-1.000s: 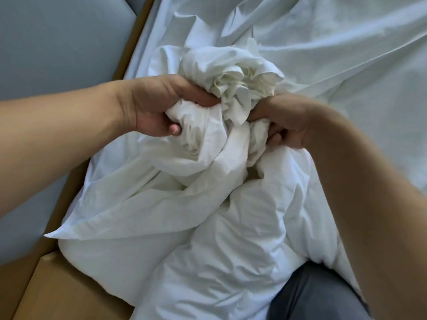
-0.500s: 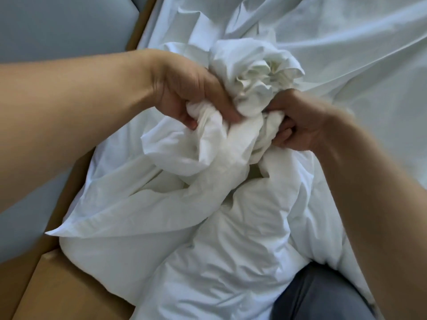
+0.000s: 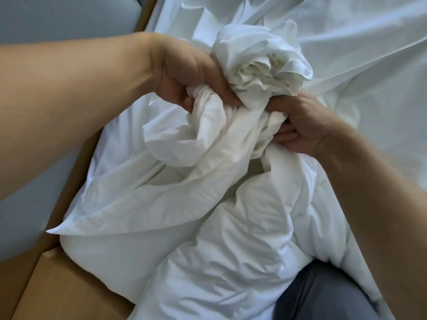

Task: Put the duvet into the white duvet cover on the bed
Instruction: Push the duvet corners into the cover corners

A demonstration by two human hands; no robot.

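Note:
The thin white duvet cover (image 3: pixel 261 63) is bunched into a crumpled wad between my two hands. My left hand (image 3: pixel 184 75) grips the gathered cloth from the left, fingers curled round it. From the right, my right hand (image 3: pixel 298 125) holds the same bunch, fingertips tucked under the folds. Below the hands the puffy white duvet (image 3: pixel 231 262) lies heaped at the bed's near left corner, with a flat flap of the cover (image 3: pixel 129 204) draped over its left side. More of the cover's cloth spreads wrinkled over the bed (image 3: pixel 358 54) behind.
A tan wooden bed frame (image 3: pixel 57 292) runs along the left and near corner. Beyond it lies a grey-blue surface (image 3: pixel 57 15). My knee in grey trousers (image 3: pixel 323 294) presses against the duvet at the bottom right.
Both hands have shifted right and away with the bunched cover. My left hand has regripped higher on the wad, gathering more cloth into it.

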